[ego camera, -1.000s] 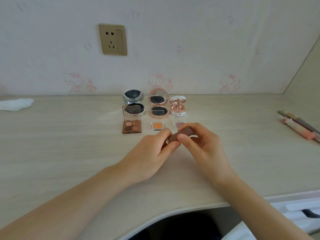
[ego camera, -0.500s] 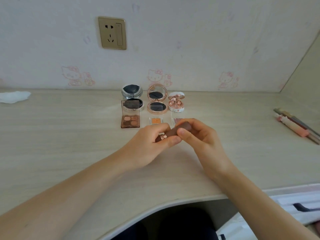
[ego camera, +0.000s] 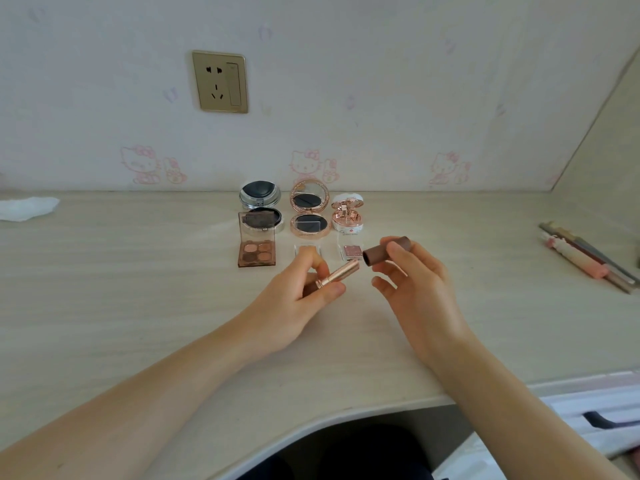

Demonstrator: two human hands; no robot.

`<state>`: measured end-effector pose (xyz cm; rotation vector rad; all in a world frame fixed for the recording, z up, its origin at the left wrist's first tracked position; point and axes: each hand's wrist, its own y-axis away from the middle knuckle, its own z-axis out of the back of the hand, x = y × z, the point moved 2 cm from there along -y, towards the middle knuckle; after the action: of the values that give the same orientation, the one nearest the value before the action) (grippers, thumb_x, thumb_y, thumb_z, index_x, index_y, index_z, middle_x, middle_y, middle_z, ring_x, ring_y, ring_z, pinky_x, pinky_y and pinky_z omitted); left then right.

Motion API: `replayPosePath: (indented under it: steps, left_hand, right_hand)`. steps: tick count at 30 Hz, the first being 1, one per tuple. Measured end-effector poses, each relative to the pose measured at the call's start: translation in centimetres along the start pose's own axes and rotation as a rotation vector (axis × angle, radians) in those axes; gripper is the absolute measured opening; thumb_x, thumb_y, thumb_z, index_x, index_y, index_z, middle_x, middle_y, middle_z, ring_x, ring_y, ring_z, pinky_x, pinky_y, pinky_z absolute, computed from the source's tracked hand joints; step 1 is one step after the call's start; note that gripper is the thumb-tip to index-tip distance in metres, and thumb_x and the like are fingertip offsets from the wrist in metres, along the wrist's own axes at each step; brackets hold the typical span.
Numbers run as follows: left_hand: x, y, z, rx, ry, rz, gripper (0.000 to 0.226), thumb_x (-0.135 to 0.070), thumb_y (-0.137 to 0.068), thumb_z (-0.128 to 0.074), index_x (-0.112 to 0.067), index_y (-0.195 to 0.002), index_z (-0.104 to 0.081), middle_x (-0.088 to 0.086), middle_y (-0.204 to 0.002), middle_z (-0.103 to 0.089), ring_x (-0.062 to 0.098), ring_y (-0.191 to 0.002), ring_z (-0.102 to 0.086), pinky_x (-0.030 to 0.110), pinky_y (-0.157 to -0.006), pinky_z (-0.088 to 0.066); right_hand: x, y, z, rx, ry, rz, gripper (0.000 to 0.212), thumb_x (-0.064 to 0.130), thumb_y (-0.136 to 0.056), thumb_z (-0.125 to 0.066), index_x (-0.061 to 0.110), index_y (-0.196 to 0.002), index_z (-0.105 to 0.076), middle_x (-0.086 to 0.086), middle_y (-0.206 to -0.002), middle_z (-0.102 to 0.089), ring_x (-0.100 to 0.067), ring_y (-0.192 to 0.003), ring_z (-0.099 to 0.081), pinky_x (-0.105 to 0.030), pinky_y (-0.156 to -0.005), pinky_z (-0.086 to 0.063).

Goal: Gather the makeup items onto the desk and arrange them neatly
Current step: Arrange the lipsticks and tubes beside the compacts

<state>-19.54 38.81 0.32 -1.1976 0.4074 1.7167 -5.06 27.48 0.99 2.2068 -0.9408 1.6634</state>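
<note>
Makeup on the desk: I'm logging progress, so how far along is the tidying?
Done: open compacts and eyeshadow palette stand in rows by the wall. In hand: left hand holds the lipstick tube, right hand its brown cap. Left: pencils at the desk's right edge.

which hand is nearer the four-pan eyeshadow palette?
Left. The left hand, holding the lipstick tube, is just right of the palette; the right hand, holding the cap, is farther right.
</note>
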Motion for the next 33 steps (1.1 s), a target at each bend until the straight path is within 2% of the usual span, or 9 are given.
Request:
replayPosePath:
  steps: [5, 9, 13, 16, 20, 23, 26, 28, 33]
  left_hand:
    - [0.3, -0.4, 0.1, -0.060, 0.140, 0.048, 0.008, -0.023, -0.096, -0.055, -0.019, -0.089, -0.053, -0.008, -0.073, -0.061, 0.010, -0.064, -0.055, 0.024, -0.060, -0.044]
    - [0.2, -0.5, 0.2, -0.114, 0.233, 0.065, 0.012, -0.016, -0.096, -0.053, -0.010, -0.093, -0.063, -0.002, -0.078, -0.066, 0.015, -0.067, -0.065, 0.023, -0.057, -0.048]
    - [-0.3, -0.7, 0.1, -0.132, 0.419, 0.116, 0.014, -0.012, -0.097, -0.052, -0.007, -0.101, -0.064, 0.010, -0.069, -0.063, 0.029, -0.067, -0.069, 0.029, -0.059, -0.054]
    - [-1.1, -1.6, 0.0, -0.125, 0.436, 0.120, 0.013, -0.014, -0.094, -0.057, -0.004, -0.097, -0.064, 0.004, -0.062, -0.060, 0.034, -0.071, -0.071, 0.032, -0.061, -0.058]
    - [-2.8, -3.7, -0.6, -0.094, 0.334, 0.075, 0.006, -0.010, -0.093, -0.059, -0.007, -0.097, -0.060, -0.001, -0.069, -0.065, 0.028, -0.077, -0.073, 0.037, -0.072, -0.060]
    - [-3.9, -6.1, -1.3, -0.109, 0.133, 0.039, 0.004, -0.015, -0.089, -0.064, -0.014, -0.093, -0.062, 0.000, -0.081, -0.071, 0.017, -0.084, -0.070, 0.036, -0.082, -0.056]
    - [-5.0, -9.1, -2.4, -0.157, -0.066, -0.006, 0.005, -0.021, -0.085, -0.068, -0.019, -0.087, -0.064, -0.006, -0.079, -0.071, 0.000, -0.068, -0.061, 0.019, -0.069, -0.050]
    - [-5.7, -10.8, -2.7, -0.182, -0.147, -0.018, 0.008, -0.023, -0.084, -0.068, -0.018, -0.082, -0.063, -0.006, -0.076, -0.070, 0.002, -0.064, -0.061, 0.014, -0.058, -0.047]
    - [-5.7, -16.2, -4.1, -0.199, -0.261, 0.069, 0.008, -0.021, -0.081, -0.070, -0.016, -0.080, -0.064, 0.000, -0.080, -0.071, 0.019, -0.079, -0.068, 0.038, -0.077, -0.055]
  right_hand:
    - [0.1, 0.0, 0.2, -0.049, -0.057, -0.057, 0.007, 0.019, -0.090, -0.058, 0.017, -0.088, -0.065, -0.003, -0.081, -0.069, -0.013, -0.076, -0.057, -0.030, -0.070, -0.043]
    - [-0.1, 0.0, 0.1, -0.082, -0.048, -0.062, 0.011, 0.016, -0.091, -0.060, 0.015, -0.102, -0.060, -0.006, -0.080, -0.068, -0.014, -0.075, -0.061, -0.030, -0.069, -0.043]
    - [-0.4, 0.0, -0.1, -0.086, -0.019, -0.098, 0.024, 0.015, -0.089, -0.063, 0.010, -0.111, -0.056, -0.011, -0.084, -0.072, -0.020, -0.080, -0.068, -0.030, -0.069, -0.049]
    - [-0.1, -0.3, 0.7, -0.076, -0.009, -0.147, 0.027, 0.012, -0.089, -0.064, 0.007, -0.113, -0.054, -0.014, -0.089, -0.073, -0.025, -0.087, -0.071, -0.029, -0.071, -0.056]
    - [1.3, -1.3, 2.9, -0.088, 0.091, -0.129, 0.019, 0.010, -0.090, -0.062, 0.006, -0.107, -0.057, -0.014, -0.089, -0.074, -0.026, -0.088, -0.071, -0.033, -0.076, -0.057]
    - [2.4, -2.7, 4.6, -0.082, 0.181, -0.113, 0.014, 0.011, -0.090, -0.061, 0.008, -0.104, -0.058, -0.012, -0.089, -0.074, -0.024, -0.087, -0.072, -0.034, -0.077, -0.057]
    - [2.9, -4.8, 6.8, -0.090, 0.251, -0.097, 0.015, 0.009, -0.089, -0.063, 0.009, -0.104, -0.060, -0.016, -0.093, -0.072, -0.024, -0.084, -0.072, -0.032, -0.072, -0.058]
    - [3.0, -6.1, 7.9, -0.141, 0.318, -0.087, 0.019, 0.006, -0.087, -0.066, 0.011, -0.104, -0.060, -0.016, -0.097, -0.069, -0.023, -0.082, -0.072, -0.034, -0.071, -0.059]
    - [3.0, -9.9, 10.2, -0.170, 0.643, -0.020, 0.024, 0.007, -0.082, -0.069, 0.025, -0.095, -0.059, -0.003, -0.099, -0.066, -0.019, -0.081, -0.071, -0.035, -0.074, -0.060]
